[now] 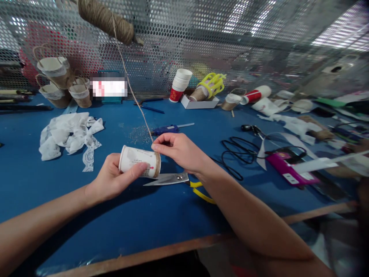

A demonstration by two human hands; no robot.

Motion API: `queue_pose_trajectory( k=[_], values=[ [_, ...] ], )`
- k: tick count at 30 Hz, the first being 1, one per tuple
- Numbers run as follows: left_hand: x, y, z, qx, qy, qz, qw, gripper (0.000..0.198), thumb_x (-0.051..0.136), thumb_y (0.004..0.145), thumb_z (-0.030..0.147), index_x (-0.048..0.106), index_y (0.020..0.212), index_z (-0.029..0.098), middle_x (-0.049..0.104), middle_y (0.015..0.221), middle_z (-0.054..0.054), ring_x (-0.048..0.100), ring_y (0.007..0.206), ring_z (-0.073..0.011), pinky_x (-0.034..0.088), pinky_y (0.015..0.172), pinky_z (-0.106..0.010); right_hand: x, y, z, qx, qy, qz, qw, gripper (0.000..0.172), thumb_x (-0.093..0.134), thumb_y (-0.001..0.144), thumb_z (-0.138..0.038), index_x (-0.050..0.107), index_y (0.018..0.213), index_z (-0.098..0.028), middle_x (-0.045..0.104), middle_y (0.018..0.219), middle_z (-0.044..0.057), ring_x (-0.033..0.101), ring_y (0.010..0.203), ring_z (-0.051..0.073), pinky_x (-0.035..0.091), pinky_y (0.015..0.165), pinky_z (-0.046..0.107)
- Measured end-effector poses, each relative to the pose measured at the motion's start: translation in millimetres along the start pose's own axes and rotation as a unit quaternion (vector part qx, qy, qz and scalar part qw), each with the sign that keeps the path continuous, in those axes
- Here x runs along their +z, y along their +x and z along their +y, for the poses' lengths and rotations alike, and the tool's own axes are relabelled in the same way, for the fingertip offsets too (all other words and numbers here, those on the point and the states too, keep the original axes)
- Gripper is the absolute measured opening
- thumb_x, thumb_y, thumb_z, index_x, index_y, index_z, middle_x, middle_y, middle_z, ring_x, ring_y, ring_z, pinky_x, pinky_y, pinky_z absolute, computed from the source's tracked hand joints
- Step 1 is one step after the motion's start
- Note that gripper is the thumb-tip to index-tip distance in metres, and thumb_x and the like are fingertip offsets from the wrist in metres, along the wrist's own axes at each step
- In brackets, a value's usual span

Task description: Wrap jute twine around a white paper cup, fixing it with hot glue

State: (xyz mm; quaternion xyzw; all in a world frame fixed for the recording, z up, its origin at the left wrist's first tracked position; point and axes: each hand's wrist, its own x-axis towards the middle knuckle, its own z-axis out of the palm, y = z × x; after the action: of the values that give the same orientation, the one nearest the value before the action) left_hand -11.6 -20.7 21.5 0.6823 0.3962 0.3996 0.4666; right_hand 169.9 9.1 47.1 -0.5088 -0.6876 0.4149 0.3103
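My left hand (113, 177) grips a white paper cup (137, 161) lying sideways above the blue table (138, 223). A few turns of brown twine wrap the cup's base end. My right hand (180, 150) pinches the twine strand (134, 96) right at that base. The strand runs up and left to a twine spool (106, 19) hanging against the mesh wall. Scissors with yellow handles (173, 179) lie on the table just under my right hand.
White lace fabric (69, 134) lies at the left. Twine-wrapped cup baskets (59, 82) stand at the back left. A stack of paper cups (180, 84), a blue glue gun (170, 129), black cable (239, 152) and a magenta tool (284, 165) lie further back and right.
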Motion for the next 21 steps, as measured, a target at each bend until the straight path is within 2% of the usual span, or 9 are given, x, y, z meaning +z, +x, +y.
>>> queue_pose_trajectory(
  k=[4,11,17,21],
  values=[
    [-0.2,-0.1,-0.3,-0.001,-0.009,-0.003,1.000,0.019,0.058,0.074,0.028,0.068,0.072,0.012,0.067,0.066,-0.004,0.054,0.057,-0.0113,0.045,0.053,-0.019,-0.5,0.4,1.1,-0.001,0.001,-0.007,1.000,0.017,0.057,0.072,-0.031,0.060,0.073,-0.014,0.055,0.066,-0.001,0.045,0.060,0.009,0.036,0.059,0.024],
    [2.3,2.6,-8.4,-0.097,-0.152,0.016,0.983,0.018,0.063,0.071,0.030,0.068,0.070,0.014,0.067,0.066,-0.002,0.055,0.057,-0.0101,0.046,0.056,-0.018,-1.2,2.7,4.3,0.018,-0.010,-0.019,1.000,0.016,0.057,0.071,-0.031,0.060,0.072,-0.015,0.053,0.064,-0.002,0.043,0.058,0.009,0.035,0.058,0.024],
    [3.1,2.0,-6.3,-0.128,-0.204,0.020,0.970,0.015,0.067,0.067,0.029,0.068,0.067,0.014,0.065,0.060,0.000,0.054,0.053,-0.0081,0.045,0.053,-0.017,-1.4,4.7,6.7,0.039,-0.007,-0.046,0.998,0.016,0.056,0.071,-0.032,0.060,0.071,-0.017,0.054,0.063,-0.001,0.043,0.057,0.010,0.035,0.056,0.024],
    [3.0,6.7,0.0,-0.152,-0.267,0.038,0.951,0.012,0.069,0.065,0.024,0.067,0.064,0.013,0.065,0.058,0.001,0.055,0.052,-0.0080,0.044,0.052,-0.016,-3.4,5.8,6.2,0.029,-0.091,-0.028,0.995,0.020,0.051,0.076,-0.032,0.060,0.068,-0.017,0.054,0.061,-0.001,0.044,0.055,0.010,0.034,0.053,0.025]
  ],
)
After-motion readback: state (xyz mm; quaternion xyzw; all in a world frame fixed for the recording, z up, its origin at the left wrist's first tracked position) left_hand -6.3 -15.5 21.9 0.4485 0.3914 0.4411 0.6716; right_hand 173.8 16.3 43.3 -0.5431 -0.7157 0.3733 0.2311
